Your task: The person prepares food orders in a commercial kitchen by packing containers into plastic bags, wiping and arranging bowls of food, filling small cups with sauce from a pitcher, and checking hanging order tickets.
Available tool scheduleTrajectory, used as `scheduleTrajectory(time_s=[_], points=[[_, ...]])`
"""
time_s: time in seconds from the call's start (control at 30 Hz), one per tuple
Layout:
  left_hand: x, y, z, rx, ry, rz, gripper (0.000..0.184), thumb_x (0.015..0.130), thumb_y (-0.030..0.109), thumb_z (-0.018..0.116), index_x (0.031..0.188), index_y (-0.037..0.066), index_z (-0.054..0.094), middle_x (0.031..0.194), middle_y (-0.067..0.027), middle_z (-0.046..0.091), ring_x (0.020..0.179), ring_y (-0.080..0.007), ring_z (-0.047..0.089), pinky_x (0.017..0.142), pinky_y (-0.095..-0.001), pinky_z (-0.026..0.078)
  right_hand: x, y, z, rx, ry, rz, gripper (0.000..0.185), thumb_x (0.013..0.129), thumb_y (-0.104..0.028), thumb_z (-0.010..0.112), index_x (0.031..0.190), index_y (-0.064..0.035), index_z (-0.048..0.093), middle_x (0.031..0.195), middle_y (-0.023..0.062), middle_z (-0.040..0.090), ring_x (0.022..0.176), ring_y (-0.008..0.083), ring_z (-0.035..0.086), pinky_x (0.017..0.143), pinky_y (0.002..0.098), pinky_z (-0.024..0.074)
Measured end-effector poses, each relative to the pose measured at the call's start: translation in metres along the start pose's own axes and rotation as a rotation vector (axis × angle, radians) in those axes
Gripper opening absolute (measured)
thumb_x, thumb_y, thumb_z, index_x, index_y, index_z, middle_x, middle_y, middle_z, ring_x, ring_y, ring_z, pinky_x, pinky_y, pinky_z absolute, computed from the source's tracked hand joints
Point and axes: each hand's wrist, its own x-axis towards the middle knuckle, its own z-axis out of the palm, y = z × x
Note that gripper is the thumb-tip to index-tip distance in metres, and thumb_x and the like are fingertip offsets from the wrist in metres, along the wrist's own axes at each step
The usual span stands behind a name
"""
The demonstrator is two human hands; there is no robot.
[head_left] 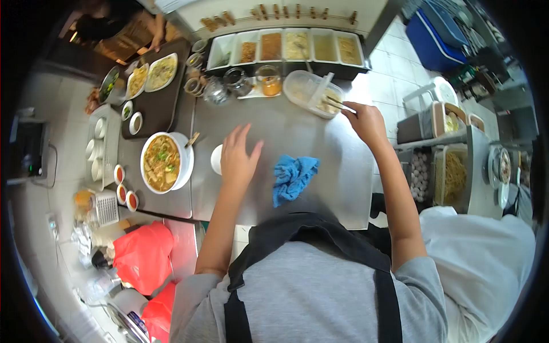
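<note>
Steel counter [257, 211]: plastic tub [298, 100] near back right corner. Right hand [364, 119] pinches tongs [338, 104], probably; tips blurred, at tub. Left hand [237, 153] spread, nothing gripped, beside white dish [216, 160]. Tongs likely light, stiff; tub slippery, hold by rim.

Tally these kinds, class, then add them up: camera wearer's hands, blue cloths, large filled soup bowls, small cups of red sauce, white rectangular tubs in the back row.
Hands: 2 (left hand, right hand)
Blue cloth: 1
Large soup bowl: 1
Red sauce cups: 3
White tubs: 6
Total: 13
</note>
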Motion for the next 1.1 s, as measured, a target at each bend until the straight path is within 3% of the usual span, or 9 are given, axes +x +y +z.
scheduleTrajectory(time_s=[0.13, 0.3, 0.57, 0.67, 0.77, 0.87, 0.9, 0.97, 1.1], points=[[-0.048, -0.041, -0.026, 0.284, -0.176, -0.224, 0.088, 0.068, 0.027, 0.078, 0.141, 0.009, 0.031, 0.142, -0.0262, 0.026, 0.126, -0.0433, 0.034, 0.103, -0.0468, 0.033, 0.006, 0.006, 0.012, 0.032, -0.009, -0.017, 0.023, 0.083, -0.027, 0.064, 0.096, -0.0099, 0.071, 0.079, 0.0175, 0.066, 0.07, 0.0349, 0.063, 0.066, 0.0407, 0.0503], [-0.05, -0.063, -0.017, 0.156, -0.197, -0.352, 0.092, 0.066, 0.025, 0.079, 0.141, 0.007, 0.028, 0.133, -0.0223, 0.037, 0.12, -0.0386, 0.041, 0.099, -0.0444, 0.038, -0.01, 0.0, -0.002, 0.115, -0.001, 0.132, 0.022, 0.083, -0.021, 0.066, 0.1, -0.0092, 0.071, 0.06, 0.0158, 0.061, 0.05, 0.019, 0.054, 0.055, 0.0315, 0.0451], [-0.009, -0.014, 0.027, 0.038, -0.171, -0.193, 0.09, 0.054, 0.031, 0.086, 0.127, 0.001, 0.043, 0.117, -0.0158, 0.048, 0.107, -0.0336, 0.048, 0.093, -0.0401, 0.042, -0.034, 0.031, 0.018, 0.431, 0.169, 0.198, 0.024, 0.085, -0.021, 0.067, 0.104, -0.0066, 0.069, 0.057, 0.0048, 0.056, 0.054, 0.0057, 0.043, 0.051, 0.0236, 0.0382], [0.007, 0.004, 0.051, -0.039, -0.138, -0.082, 0.089, 0.05, 0.033, 0.087, 0.124, 0.002, 0.047, 0.112, -0.015, 0.051, 0.107, -0.0326, 0.048, 0.093, -0.04, 0.041, -0.042, 0.022, 0.012, 0.514, 0.21, 0.21, 0.024, 0.085, -0.02, 0.067, 0.104, -0.0056, 0.069, 0.059, 0.0018, 0.056, 0.056, 0.005, 0.042, 0.051, 0.0232, 0.037], [0.018, 0.027, 0.064, -0.066, -0.188, -0.033, 0.089, 0.048, 0.036, 0.087, 0.122, 0.003, 0.05, 0.111, -0.0141, 0.052, 0.107, -0.0312, 0.048, 0.093, -0.039, 0.041, -0.056, 0.004, 0.003, 0.597, 0.131, 0.191, 0.022, 0.086, -0.016, 0.066, 0.105, -0.0051, 0.069, 0.067, 0.0032, 0.064, 0.06, 0.0046, 0.049, 0.056, 0.0232, 0.0423], [0.023, 0.038, 0.075, -0.07, -0.17, 0.031, 0.09, 0.046, 0.038, 0.088, 0.121, 0.005, 0.051, 0.109, -0.0119, 0.052, 0.107, -0.03, 0.048, 0.092, -0.0382, 0.041, -0.072, -0.024, 0.014, 0.645, -0.01, 0.148, 0.022, 0.085, -0.013, 0.066, 0.106, -0.004, 0.068, 0.089, 0.01, 0.071, 0.079, 0.0071, 0.062, 0.072, 0.024, 0.0492], [0.025, 0.04, 0.077, -0.071, -0.166, 0.05, 0.09, 0.046, 0.039, 0.088, 0.12, 0.005, 0.051, 0.108, -0.0116, 0.052, 0.106, -0.0299, 0.048, 0.092, -0.0382, 0.041, -0.077, -0.023, 0.032, 0.695, -0.009, 0.128, 0.022, 0.085, -0.013, 0.066, 0.106, -0.0065, 0.068, 0.083, 0.0105, 0.07, 0.071, 0.0105, 0.063, 0.067, 0.0252, 0.0489], [0.027, 0.04, 0.079, -0.07, -0.185, 0.04, 0.089, 0.046, 0.038, 0.088, 0.12, 0.006, 0.052, 0.107, -0.0113, 0.052, 0.106, -0.0296, 0.048, 0.092, -0.0382, 0.042, -0.081, -0.043, 0.027, 0.343, -0.225, 0.142, 0.025, 0.082, -0.016, 0.067, 0.107, -0.0105, 0.068, 0.074, 0.0128, 0.067, 0.061, 0.0189, 0.062, 0.061, 0.0289, 0.0488], [0.026, 0.038, 0.077, -0.069, -0.18, 0.051, 0.088, 0.045, 0.038, 0.087, 0.119, 0.006, 0.052, 0.107, -0.0107, 0.053, 0.105, -0.0291, 0.048, 0.091, -0.0384, 0.042, -0.088, -0.04, 0.048, 0.287, -0.073, -0.094, 0.03, 0.08, -0.019, 0.069, 0.109, -0.0135, 0.067, 0.069, 0.0142, 0.062, 0.055, 0.0251, 0.059, 0.056, 0.0336, 0.0477]])
